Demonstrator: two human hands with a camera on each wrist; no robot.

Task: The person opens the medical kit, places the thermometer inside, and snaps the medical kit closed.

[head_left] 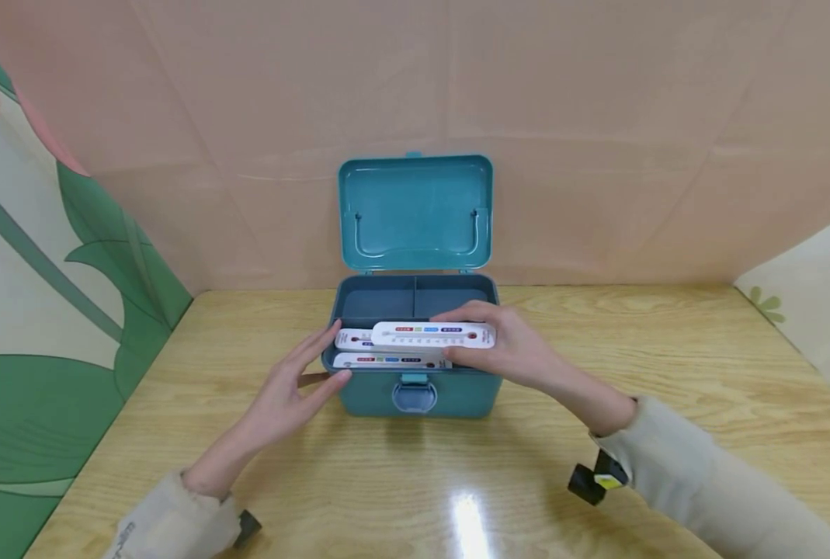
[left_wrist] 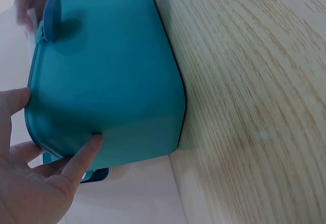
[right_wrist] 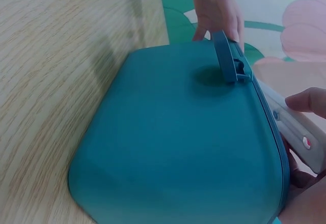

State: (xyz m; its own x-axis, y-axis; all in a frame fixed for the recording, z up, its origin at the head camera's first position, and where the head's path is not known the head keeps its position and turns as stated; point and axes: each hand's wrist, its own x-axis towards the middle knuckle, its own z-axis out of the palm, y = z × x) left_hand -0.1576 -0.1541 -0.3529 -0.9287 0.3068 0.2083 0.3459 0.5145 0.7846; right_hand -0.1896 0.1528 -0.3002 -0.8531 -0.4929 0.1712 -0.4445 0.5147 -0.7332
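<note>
A teal storage box [head_left: 359, 396] stands on the table with its lid [head_left: 415, 206] raised. My right hand [head_left: 505, 341] pinches a white wall thermometer [head_left: 432, 335] with coloured marks and a red dot, held level over the box opening. Beneath it, a second white thermometer [head_left: 352, 339] lies partly covered, and another thermometer [head_left: 387, 360] lies along the front wall. My left hand [head_left: 296, 388] touches the box's left front corner with its fingers spread. In the left wrist view, a fingertip [left_wrist: 95, 140] presses the box wall [left_wrist: 107, 81].
Behind the thermometers, a grey-blue tray [head_left: 376, 299] with a divider spans the rear of the box. A latch [head_left: 415, 396] hangs on the front. The wooden table [head_left: 596, 326] meets a pink backdrop [head_left: 596, 155] close behind the lid.
</note>
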